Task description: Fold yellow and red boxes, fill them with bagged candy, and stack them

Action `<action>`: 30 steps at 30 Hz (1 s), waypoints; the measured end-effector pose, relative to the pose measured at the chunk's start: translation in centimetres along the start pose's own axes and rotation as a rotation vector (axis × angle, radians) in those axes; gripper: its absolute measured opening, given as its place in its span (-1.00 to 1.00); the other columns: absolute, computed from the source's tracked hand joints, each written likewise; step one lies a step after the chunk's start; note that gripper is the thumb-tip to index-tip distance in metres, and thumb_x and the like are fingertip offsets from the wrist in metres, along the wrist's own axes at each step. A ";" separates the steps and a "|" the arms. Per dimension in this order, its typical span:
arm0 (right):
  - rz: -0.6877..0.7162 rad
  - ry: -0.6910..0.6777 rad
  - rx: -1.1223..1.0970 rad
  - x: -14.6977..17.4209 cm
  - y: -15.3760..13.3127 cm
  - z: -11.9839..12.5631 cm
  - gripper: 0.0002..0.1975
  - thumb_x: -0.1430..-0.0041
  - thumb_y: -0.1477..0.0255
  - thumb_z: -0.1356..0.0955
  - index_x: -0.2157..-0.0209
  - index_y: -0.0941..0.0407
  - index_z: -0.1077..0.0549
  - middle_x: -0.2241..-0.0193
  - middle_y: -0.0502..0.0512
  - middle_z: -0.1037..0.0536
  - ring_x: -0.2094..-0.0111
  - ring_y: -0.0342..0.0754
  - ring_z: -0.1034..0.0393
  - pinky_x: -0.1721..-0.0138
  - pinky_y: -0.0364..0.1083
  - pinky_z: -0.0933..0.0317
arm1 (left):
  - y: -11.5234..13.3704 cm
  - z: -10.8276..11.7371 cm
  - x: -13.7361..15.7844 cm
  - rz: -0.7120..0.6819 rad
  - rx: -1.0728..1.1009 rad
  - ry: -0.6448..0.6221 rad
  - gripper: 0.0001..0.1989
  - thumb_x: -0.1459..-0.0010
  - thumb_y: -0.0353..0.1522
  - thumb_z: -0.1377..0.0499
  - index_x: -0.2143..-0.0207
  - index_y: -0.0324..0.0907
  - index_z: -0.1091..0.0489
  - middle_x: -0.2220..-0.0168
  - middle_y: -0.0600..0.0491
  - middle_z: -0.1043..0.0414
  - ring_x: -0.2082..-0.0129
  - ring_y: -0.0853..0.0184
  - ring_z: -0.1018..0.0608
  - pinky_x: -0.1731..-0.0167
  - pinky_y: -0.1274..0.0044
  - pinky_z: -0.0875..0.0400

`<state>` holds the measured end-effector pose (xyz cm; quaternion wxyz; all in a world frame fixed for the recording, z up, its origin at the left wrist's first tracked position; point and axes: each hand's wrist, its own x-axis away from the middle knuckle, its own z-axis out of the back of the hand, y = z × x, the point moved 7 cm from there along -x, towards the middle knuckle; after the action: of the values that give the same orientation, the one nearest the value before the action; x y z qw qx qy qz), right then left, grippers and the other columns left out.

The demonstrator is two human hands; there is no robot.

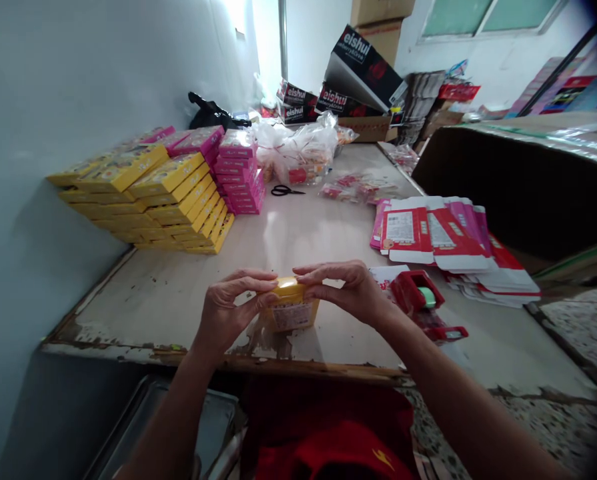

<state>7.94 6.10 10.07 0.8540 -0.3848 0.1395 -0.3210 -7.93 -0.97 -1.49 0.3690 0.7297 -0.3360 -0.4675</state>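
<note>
A small yellow box [292, 316] stands upright near the front edge of the table, its printed label towards me. My left hand [231, 305] grips the box's top left corner between thumb and fingers. On the top right corner, my right hand [345, 285] pinches the box in the same way. The fingertips of both hands meet the shiny top edge of the box. Just right of my right hand sits a red tape dispenser [409, 293] with a pale green roll.
Stacked yellow boxes [178, 200] and pink boxes [238, 170] stand at the left. Black-handled scissors [285, 191] lie mid-table, before bulging plastic bags [298, 150]. Flattened red and pink cartons [428, 233] lie at the right, beside a large open cardboard box [508, 193].
</note>
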 end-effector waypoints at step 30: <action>0.135 0.142 0.476 2.0 -1.6 -1.7 -0.62 -0.38 0.57 -0.31 -0.17 0.06 -0.41 -0.28 0.23 -0.43 -0.24 0.02 -0.40 -0.22 0.04 -0.30 | -3.6 -2.7 -0.7 -0.172 0.136 0.030 -0.63 -0.12 -0.39 -0.40 0.05 -0.09 -0.40 0.02 -0.01 -0.53 0.14 0.31 -0.64 0.25 0.54 -0.61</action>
<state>7.92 2.98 10.13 0.9282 -0.1395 0.1449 -0.3131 -5.15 2.06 -3.48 0.2823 0.7859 -0.2975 -0.4628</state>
